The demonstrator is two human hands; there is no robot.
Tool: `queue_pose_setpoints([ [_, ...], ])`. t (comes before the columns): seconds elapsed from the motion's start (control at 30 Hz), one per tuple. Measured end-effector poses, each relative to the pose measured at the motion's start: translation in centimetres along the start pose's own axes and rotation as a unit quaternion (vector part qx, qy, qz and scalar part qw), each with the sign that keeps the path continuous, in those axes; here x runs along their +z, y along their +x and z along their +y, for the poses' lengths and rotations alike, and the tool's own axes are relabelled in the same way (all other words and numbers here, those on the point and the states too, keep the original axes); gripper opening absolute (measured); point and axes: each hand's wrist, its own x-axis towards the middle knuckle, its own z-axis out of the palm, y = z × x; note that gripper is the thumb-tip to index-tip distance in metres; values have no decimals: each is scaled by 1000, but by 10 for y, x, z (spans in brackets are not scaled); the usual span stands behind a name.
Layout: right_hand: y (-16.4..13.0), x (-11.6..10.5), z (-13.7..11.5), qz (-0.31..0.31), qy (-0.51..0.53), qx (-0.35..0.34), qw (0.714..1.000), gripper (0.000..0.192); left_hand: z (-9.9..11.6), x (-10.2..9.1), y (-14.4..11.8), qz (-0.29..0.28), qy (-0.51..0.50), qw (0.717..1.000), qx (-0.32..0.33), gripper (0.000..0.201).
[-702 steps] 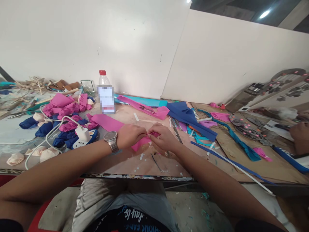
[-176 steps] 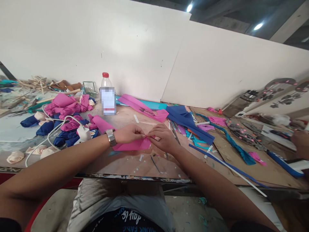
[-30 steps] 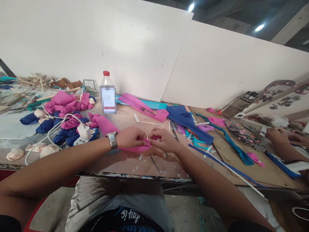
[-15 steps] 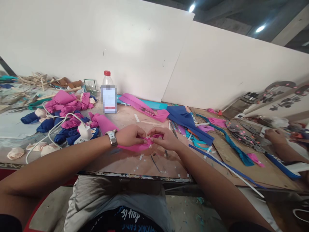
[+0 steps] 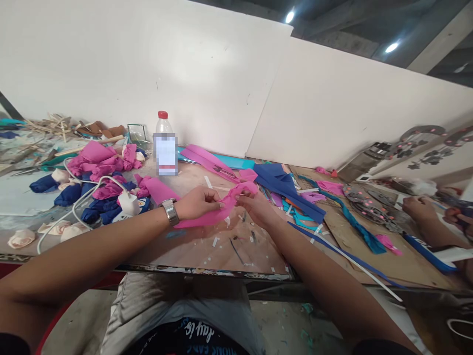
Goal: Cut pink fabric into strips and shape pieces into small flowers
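A long worktable [image 5: 207,251] runs beside white wall panels [image 5: 207,69] under ceiling lights, strewn with pink and blue fabric rolls [image 5: 98,170], a red-capped bottle [image 5: 165,148], a white charger cable [image 5: 79,202] and blue strips [image 5: 291,190]. Over its bare middle the left hand [image 5: 197,203] and right hand [image 5: 258,204] each pinch an end of a pink fabric strip [image 5: 218,212] — fingers closed on it, lifted just off the table. The thin strip looks liable to twist or slip if either pinch loosens — scraps lie close beneath.
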Motion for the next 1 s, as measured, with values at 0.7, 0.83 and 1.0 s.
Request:
queue_pose_setpoints([
  [0.7, 0, -2, -5, -86, 146, 63, 984, 37, 7, -4, -1, -27, -161, 979, -120, 33],
  [0.83, 2, -4, -5, -30, 153, 43, 987, 45, 12, -4, -3, -53, -100, 987, -111, 32],
  [1.0, 6, -6, -1, 18, 127, 24, 991, 34, 13, -3, -3, -82, -76, 989, -96, 33],
])
